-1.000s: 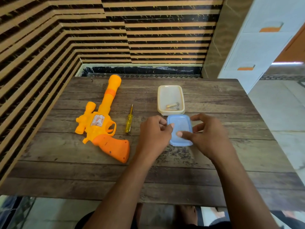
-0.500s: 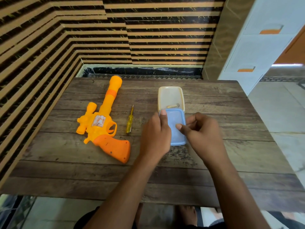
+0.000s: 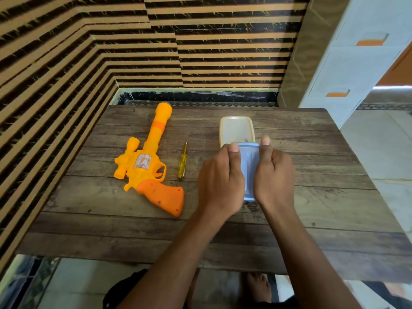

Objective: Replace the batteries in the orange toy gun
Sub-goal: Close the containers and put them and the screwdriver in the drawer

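Note:
The orange toy gun (image 3: 149, 166) lies on its side at the left of the wooden table (image 3: 312, 197), barrel pointing away from me. A yellow screwdriver (image 3: 182, 163) lies just right of it. A cream plastic box (image 3: 236, 130) stands further back, its near end covered by a blue lid (image 3: 249, 168). My left hand (image 3: 220, 179) grips the lid's left side and my right hand (image 3: 274, 175) grips its right side, thumbs on its far edge. The batteries seen in the box earlier are almost hidden.
A striped wall runs along the table's left and far sides. A white drawer unit (image 3: 356, 70) stands beyond the far right corner. My bare feet show under the table's near edge.
Both hands have carried the blue lid away from me, from the table in front of the box to over the box's near end. Gun and screwdriver have not moved.

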Available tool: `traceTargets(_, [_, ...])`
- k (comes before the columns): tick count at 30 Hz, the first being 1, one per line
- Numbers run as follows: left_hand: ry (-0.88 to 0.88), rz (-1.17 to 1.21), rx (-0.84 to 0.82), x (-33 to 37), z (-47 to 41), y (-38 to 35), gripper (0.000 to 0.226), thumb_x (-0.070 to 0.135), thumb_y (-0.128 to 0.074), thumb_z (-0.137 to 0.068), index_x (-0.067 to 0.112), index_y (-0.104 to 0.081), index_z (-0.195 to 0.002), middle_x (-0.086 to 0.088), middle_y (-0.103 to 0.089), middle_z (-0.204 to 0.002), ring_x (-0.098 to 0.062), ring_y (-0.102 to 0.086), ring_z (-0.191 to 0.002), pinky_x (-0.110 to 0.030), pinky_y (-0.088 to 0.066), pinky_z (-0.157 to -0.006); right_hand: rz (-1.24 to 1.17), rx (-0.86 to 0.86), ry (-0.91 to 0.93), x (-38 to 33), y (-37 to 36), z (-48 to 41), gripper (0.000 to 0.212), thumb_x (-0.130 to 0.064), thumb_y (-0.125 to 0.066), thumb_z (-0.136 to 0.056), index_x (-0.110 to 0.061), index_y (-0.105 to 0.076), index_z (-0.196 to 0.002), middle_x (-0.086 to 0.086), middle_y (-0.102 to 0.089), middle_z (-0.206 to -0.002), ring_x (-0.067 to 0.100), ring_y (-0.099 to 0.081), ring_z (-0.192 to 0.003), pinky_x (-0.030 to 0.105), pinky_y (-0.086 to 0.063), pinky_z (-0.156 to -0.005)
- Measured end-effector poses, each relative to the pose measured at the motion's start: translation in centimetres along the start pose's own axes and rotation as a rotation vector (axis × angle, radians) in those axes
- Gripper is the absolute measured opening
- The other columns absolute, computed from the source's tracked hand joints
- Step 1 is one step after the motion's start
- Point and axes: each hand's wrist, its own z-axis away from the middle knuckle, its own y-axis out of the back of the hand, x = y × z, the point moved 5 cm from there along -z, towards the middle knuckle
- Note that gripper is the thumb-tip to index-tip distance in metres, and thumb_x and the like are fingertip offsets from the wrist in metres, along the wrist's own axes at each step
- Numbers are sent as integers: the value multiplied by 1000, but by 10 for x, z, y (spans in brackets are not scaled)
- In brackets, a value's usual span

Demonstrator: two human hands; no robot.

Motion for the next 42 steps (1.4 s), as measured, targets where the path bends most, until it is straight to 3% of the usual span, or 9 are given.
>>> traceTargets(4, [16, -82, -2, -6, -13, 21, 49, 39, -34, -113, 24, -49, -70, -2, -58, -67, -23, -58, -72, -40, -33, -62, 43, 5, -27, 3, -3, 2, 60, -42, -34, -112, -21, -36, -55, -3, -43, -55, 10, -41, -51, 32, -26, -51])
traceTargets(9, [136, -712, -132, -58, -65, 43, 21, 17, -65, -102, 3, -59, -117, -21, -59, -122, -40, -59, -113, -44, -45, -80, 66, 9, -56, 18, 0, -3, 60, -46, -38, -110, -20, -34, -56, -2, -43, -55, 14, -42, -52, 31, -23, -52])
traceTargets(16, [101, -914, -258, -78, -72, 35, 17, 3, -56, -100, 2, -68, -112, -23, -67, -119, -42, -63, -114, -46, -53, -94, 3, 28, -50, 23, 5, -5, 60, -47, -43, -109, -19, -33, -57, -3, -41, -51, 14, -39, -49, 31, -26, -54])
traceTargets(19, [143, -729, -198, -67, -67, 41, 14, 8, -57, -104, 3, -68, -110, -23, -64, -117, -40, -63, -108, -44, -52, -86, -28, 44, -74, 19, 8, -2, 60, -45, -43, -109, -18, -32, -57, -2, -40, -52, 15, -39, -50, 32, -27, -55])
traceTargets(23, [374, 220, -286, -33, -38, 36, 16, 15, -45, -111, 15, -60, -108, -8, -62, -98, -18, -65, -68, -34, -57, -64, -28, 85, -28, -7, 14, 0, 59, -45, -41, -110, -17, -31, -58, -1, -40, -52, 16, -40, -50, 33, -28, -55])
traceTargets(27, [507, 665, -371, -8, -20, 24, 18, 29, -55, -108, 13, -62, -109, -1, -63, -93, -9, -48, -53, -24, -38, -48, -73, 90, -8, -22, 9, -12, 58, -48, -40, -109, -17, -35, -60, -1, -43, -55, 15, -42, -50, 31, -29, -53])
traceTargets(35, [470, 555, -301, -42, -83, 4, 30, 20, -68, -101, -8, -66, -112, -15, -48, -72, -8, -41, -44, -22, -34, -41, -184, 16, -137, -10, -35, -80, 63, -57, -38, -107, -19, -38, -57, -7, -45, -46, 2, -44, -42, 20, -34, -46])
traceTargets(40, [577, 572, -317, -40, -115, 11, 19, 11, -63, -103, -7, -63, -98, -11, -39, -68, -7, -34, -42, -20, -28, -39, 45, 151, -158, 19, -30, -108, 53, -57, -40, -104, -14, -66, -88, 8, -70, -85, 27, -64, -84, 39, -47, -75])
traceTargets(42, [695, 610, -358, -34, -121, 14, 15, 12, -63, -103, -1, -66, -95, -16, -43, -78, -7, -34, -42, -20, -27, -38, 292, -10, -262, 38, -35, -118, 66, -73, -35, -87, -15, -68, -91, 17, -72, -95, 38, -62, -99, 44, -49, -89])
